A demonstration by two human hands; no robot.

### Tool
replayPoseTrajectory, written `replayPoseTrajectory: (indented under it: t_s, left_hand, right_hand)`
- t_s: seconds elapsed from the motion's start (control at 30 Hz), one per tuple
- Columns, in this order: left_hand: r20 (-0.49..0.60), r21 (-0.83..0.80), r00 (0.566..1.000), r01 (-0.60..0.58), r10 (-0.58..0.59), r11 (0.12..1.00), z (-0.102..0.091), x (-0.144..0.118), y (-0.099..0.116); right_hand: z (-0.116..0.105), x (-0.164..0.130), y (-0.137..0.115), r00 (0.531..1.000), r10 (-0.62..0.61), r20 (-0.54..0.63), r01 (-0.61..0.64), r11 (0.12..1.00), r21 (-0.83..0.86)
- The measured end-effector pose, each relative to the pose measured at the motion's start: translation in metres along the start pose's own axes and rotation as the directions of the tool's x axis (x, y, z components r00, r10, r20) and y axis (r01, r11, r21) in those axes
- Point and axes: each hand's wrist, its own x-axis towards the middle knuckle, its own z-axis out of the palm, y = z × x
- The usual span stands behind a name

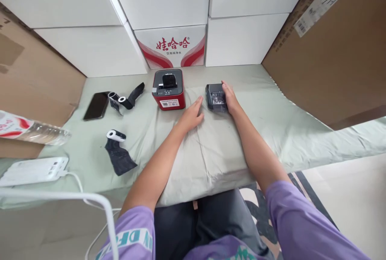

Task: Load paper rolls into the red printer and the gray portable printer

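Observation:
My right hand [229, 97] rests on a small dark grey box-shaped part [214, 97] lying on the pale green cloth [271, 123], fingers curled over its right side. My left hand [191, 116] lies flat on the cloth with fingers apart, just left of that part and just in front of a red and black label printer [168, 89]. The printer stands upright with its top compartment showing dark.
Left of the printer lie a black phone [96, 105], two small rolls with black tape [125, 98] and another roll [117, 147]. A water bottle [30, 130] and a white power bank [33, 170] with cable sit far left. White boxes and cardboard wall the table.

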Motion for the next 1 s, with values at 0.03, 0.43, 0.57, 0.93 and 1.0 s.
replayPoseTrajectory:
  t_s: [0.03,0.43,0.57,0.93,1.0]
  left_hand:
    - [0.019,0.006,1.000,0.017,-0.017,1.000,0.001,-0.001,-0.002]
    - [-0.020,-0.024,0.998,-0.068,0.068,0.997,0.001,-0.004,-0.007]
    - [-0.154,-0.003,0.978,-0.146,0.144,0.989,-0.014,-0.026,-0.002]
    - [-0.192,0.295,0.980,0.016,0.043,0.955,-0.022,-0.100,-0.013]
    - [-0.183,0.326,0.981,-0.006,0.069,0.945,-0.022,-0.097,-0.012]
  right_hand:
    - [0.000,-0.002,-0.002,1.000,0.000,0.001,0.000,1.000,-0.028]
    - [0.015,-0.023,-0.023,0.999,-0.013,0.040,0.006,0.986,0.169]
    - [0.018,-0.040,-0.046,0.996,0.048,0.079,-0.064,0.975,0.213]
    - [0.063,-0.093,-0.060,0.985,0.074,0.153,-0.093,0.988,0.122]
    - [0.062,-0.089,-0.056,0.985,0.086,0.146,-0.105,0.986,0.128]
